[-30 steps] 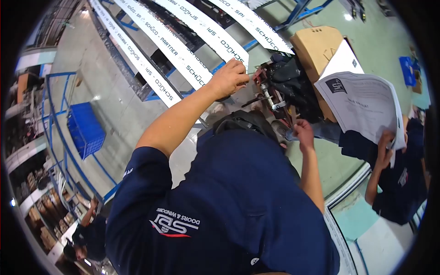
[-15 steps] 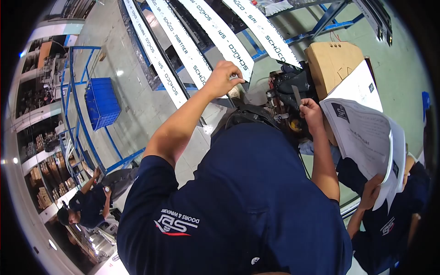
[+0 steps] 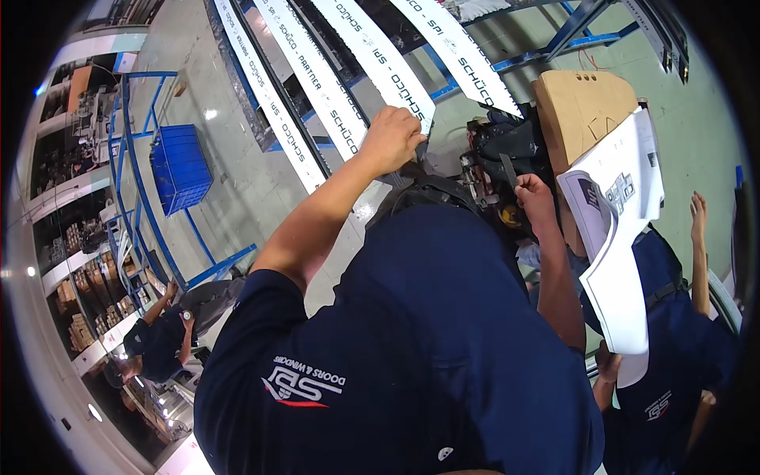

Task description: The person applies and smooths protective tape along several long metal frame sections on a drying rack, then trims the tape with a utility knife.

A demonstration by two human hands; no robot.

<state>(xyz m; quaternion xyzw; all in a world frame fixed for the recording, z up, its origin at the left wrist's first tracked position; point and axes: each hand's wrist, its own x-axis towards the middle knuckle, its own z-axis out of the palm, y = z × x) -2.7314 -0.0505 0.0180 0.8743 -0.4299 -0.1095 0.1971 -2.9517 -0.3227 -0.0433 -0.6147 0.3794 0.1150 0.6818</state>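
My left hand (image 3: 393,141) is closed, its fingers curled in at the near end of a long profile (image 3: 389,67) covered with white printed film. What lies between those fingertips is hidden. In my right hand (image 3: 536,198) I hold a thin, flat grey metal strip (image 3: 507,168), pinched between thumb and fingers and pointing up and away. The strip is apart from the profiles, in front of a dark bag-like bundle (image 3: 511,142). Other film-covered profiles (image 3: 467,63) (image 3: 313,87) lie side by side with the one at my left hand.
A blue metal rack (image 3: 570,43) carries the profiles. At right stands a brown board (image 3: 586,107), with a co-worker (image 3: 673,317) holding printed sheets (image 3: 621,293) close to my right arm. To the left are a blue crate (image 3: 180,168), a blue frame (image 3: 131,182) and another person (image 3: 162,336).
My left hand has curled over more at the profile's end. My right hand keeps the metal strip, almost unmoved. The co-worker has turned the sheets and put one hand out to the side.
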